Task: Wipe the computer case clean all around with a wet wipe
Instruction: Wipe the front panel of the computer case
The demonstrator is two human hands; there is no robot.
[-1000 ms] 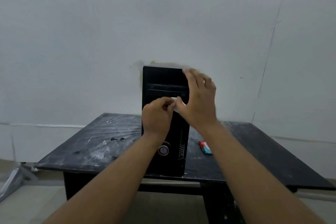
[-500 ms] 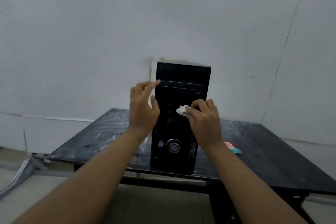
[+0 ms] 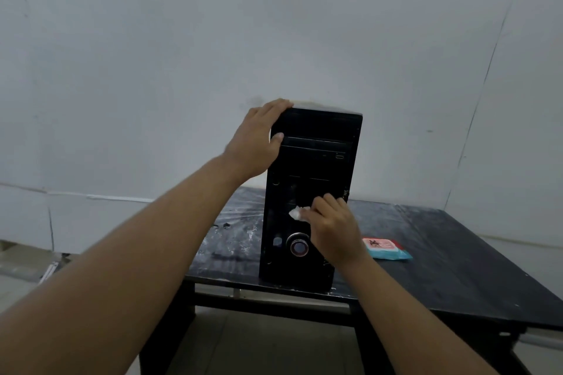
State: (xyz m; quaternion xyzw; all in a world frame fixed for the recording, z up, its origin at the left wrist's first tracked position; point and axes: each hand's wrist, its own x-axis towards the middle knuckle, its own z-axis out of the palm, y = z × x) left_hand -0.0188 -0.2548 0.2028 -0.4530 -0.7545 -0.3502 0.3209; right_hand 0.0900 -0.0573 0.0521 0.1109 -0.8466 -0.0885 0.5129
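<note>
Two hands are engaged: one wet wipe [image 3: 297, 212] is pinched by the right hand [image 3: 332, 231] against one upright computer case [image 3: 313, 167], on its front; its top corner is clasped by the left hand [image 3: 256, 143]. One wipes packet [image 3: 385, 248] is laid alongside on one table [image 3: 457, 256].

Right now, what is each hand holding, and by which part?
The right hand pinches a crumpled wet wipe by its right side, against the computer case front; the left hand grips the case's top left corner.
</note>
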